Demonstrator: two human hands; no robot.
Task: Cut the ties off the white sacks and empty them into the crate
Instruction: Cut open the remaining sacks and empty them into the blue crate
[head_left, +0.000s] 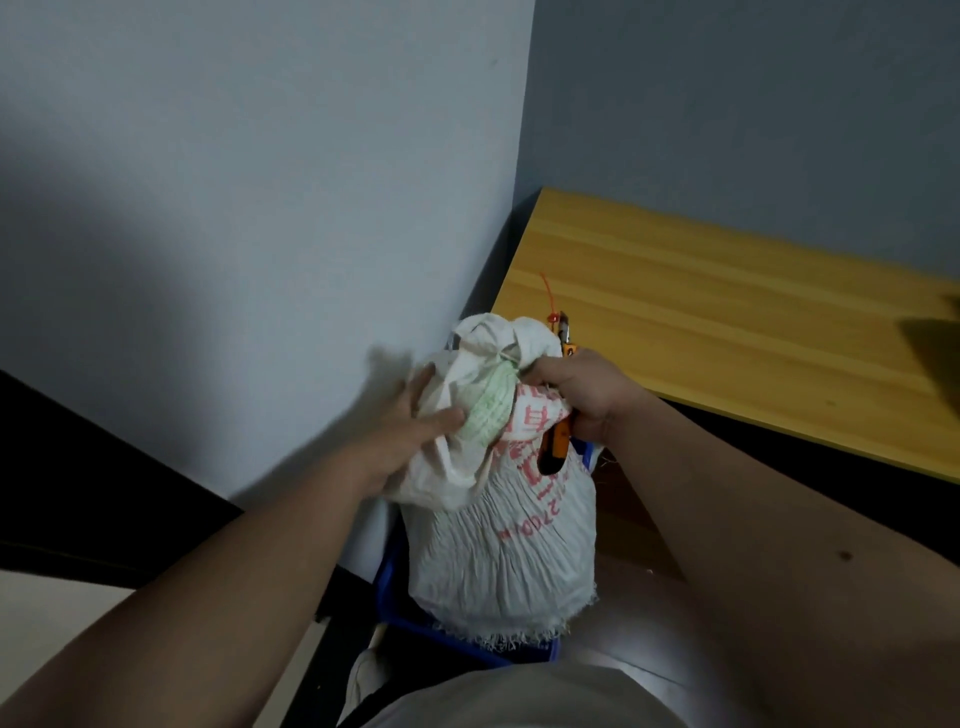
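Observation:
A white woven sack with red print stands in a blue crate, its neck bunched at the top. My left hand presses flat against the sack's left side, fingers straight. My right hand grips the sack's neck together with orange-handled cutters, whose tip pokes up behind the neck. A red tie sticks up by the cutter tip, over the table edge.
A yellow wooden tabletop runs along the right. A grey wall stands close behind the sack on the left. A dark floor strip and a pale shoe lie below.

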